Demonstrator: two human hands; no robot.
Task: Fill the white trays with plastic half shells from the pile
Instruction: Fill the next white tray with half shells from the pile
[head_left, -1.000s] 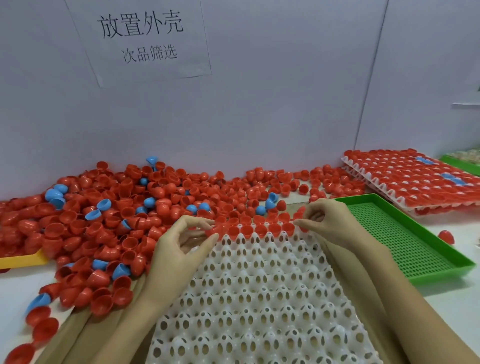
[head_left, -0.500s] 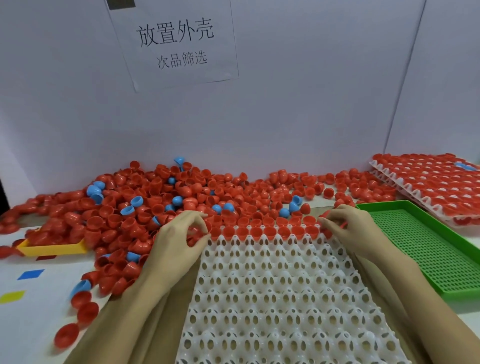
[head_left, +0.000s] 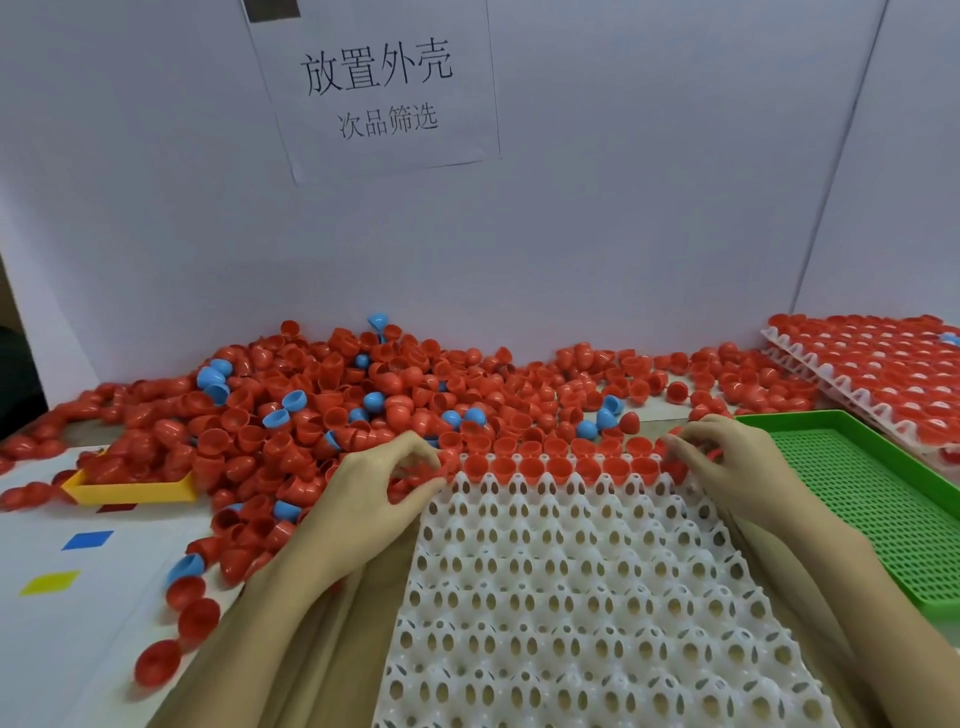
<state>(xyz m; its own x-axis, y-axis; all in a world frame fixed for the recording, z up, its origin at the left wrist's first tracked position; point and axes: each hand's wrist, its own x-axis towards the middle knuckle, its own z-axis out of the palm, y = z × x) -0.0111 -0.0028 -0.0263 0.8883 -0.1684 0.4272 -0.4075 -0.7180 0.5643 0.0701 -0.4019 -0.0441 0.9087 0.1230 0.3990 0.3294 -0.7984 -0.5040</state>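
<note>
A yellow tray (head_left: 130, 491) lies half buried under the pile (head_left: 363, 410) of red and blue shells on the bench (head_left: 78, 613). The left hand (head_left: 363, 499) pinches a red shell (head_left: 434, 470) at the far left corner of the white tray (head_left: 571, 597), whose far row alone holds shells. The right hand (head_left: 727, 467) curls over red shells at the far right corner; its grip is hard to make out. The green tray (head_left: 857, 499) and the filled trays (head_left: 872, 364) are cut off at the right.

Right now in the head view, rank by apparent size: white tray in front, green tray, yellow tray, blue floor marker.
1. White tray, though nearest the camera, which inflates it.
2. Green tray, partly cut off at the right edge.
3. Yellow tray, mostly buried under red shells.
4. Blue marker, smallest.
</note>
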